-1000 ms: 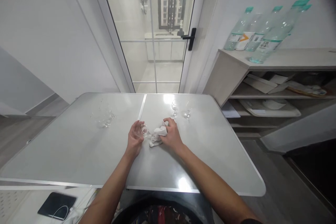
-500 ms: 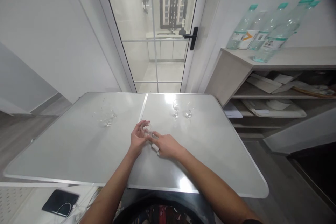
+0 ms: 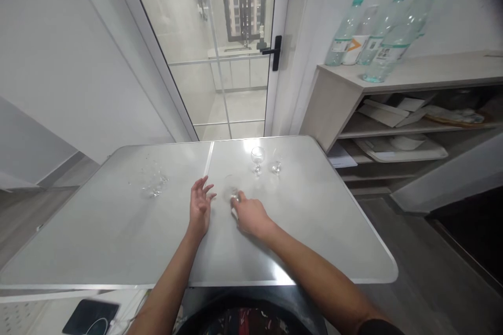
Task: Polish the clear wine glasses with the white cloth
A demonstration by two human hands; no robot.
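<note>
Near the table's middle, my right hand [image 3: 251,215] pinches the low part of a small clear stemmed glass [image 3: 231,184], whose bowl is blurred by motion. Something small and white [image 3: 234,213], perhaps a folded cloth or tissue, is tucked under the fingers of that hand. To the left of the glass, and apart from it, my left hand [image 3: 200,205] is open with its fingers spread, holding nothing. Beyond my right hand stand two more clear glasses, a round-bowled stemmed glass [image 3: 258,156] and a fainter one [image 3: 276,166].
Several clear glass items [image 3: 154,188] cluster on the left of the grey table [image 3: 118,241]. Plastic bottles [image 3: 387,55] stand on a shelf unit [image 3: 334,104] at the right. A glass door [image 3: 184,84] is behind the table. A dark tablet [image 3: 89,316] lies at lower left.
My left hand has let go of the glass and drawn away to the left, fingers opening. My right hand keeps the glass, now a little further right. The view has shifted slightly.
</note>
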